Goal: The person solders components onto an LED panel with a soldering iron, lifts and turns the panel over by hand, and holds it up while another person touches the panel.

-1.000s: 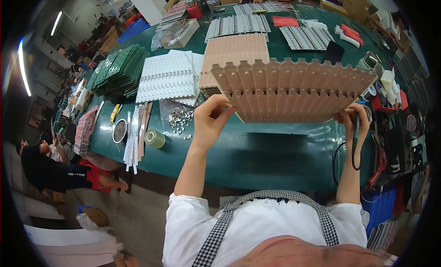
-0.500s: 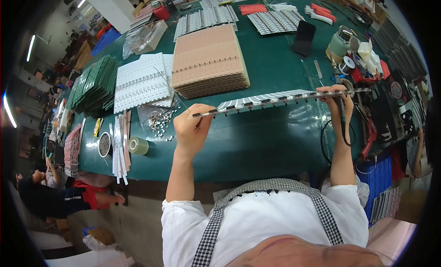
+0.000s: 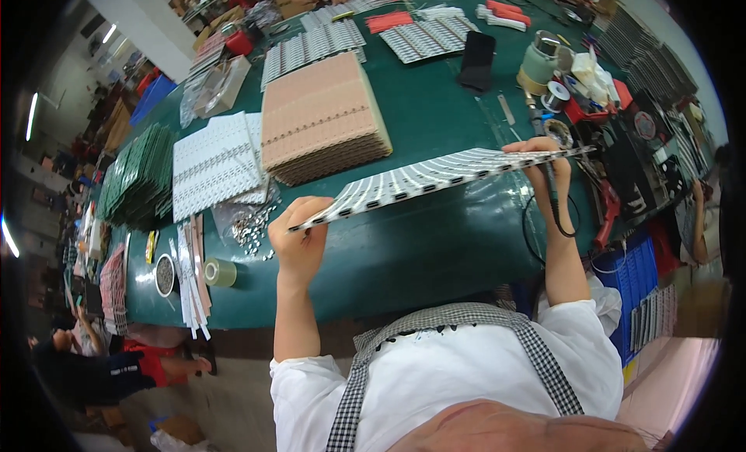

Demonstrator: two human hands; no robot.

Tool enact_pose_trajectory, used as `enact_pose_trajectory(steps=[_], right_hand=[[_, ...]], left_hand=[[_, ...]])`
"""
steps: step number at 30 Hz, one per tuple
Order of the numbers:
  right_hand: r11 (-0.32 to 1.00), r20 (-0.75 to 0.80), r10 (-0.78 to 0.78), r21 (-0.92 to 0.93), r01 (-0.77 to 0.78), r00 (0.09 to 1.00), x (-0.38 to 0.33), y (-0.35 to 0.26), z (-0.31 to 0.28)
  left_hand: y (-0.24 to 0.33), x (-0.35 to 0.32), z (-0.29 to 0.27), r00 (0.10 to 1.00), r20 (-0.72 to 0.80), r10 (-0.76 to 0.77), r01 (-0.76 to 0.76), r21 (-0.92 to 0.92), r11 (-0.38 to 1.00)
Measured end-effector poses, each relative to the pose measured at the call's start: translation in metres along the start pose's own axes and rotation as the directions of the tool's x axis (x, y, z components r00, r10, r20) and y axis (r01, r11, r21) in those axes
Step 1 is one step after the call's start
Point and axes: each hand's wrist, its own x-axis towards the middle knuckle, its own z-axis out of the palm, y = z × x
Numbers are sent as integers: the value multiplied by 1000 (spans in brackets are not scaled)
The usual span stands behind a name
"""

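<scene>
A thin white circuit board panel (image 3: 420, 176), with dark parts along its edge, is held up over the green table, tilted and seen nearly edge-on. My left hand (image 3: 299, 234) pinches its left end between thumb and fingers. At the other end, my right hand (image 3: 544, 158) has its fingers closed on the panel. A soldering iron (image 3: 550, 184) with a black cord overlaps my right hand and wrist; whether the hand touches it I cannot tell. Just beyond the panel stands a tall stack of tan boards (image 3: 315, 114).
White panels (image 3: 214, 168) and green boards (image 3: 136, 180) lie left of the tan stack. Small metal pieces (image 3: 252, 233), a tape roll (image 3: 220, 272), strips (image 3: 190, 281) and a cup (image 3: 165, 275) of small parts are at front left. A phone (image 3: 476, 61), a solder spool (image 3: 556, 97) and a green flask (image 3: 538, 63) lie beyond.
The panel has tilted so more of its striped face shows. My left hand has lowered slightly and moved left. The whole view has shifted, with table things now further left.
</scene>
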Motion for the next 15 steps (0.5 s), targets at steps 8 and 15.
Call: enact_pose_trajectory(steps=[8, 15], right_hand=[[1000, -5, -12, 24, 12, 1000, -2, 4, -6], [998, 62, 2, -62, 2, 998, -5, -5, -9]], left_hand=[[2, -1, 3, 999, 0, -33, 33, -21, 999], [2, -4, 1, 1000, -23, 14, -14, 3, 1000]])
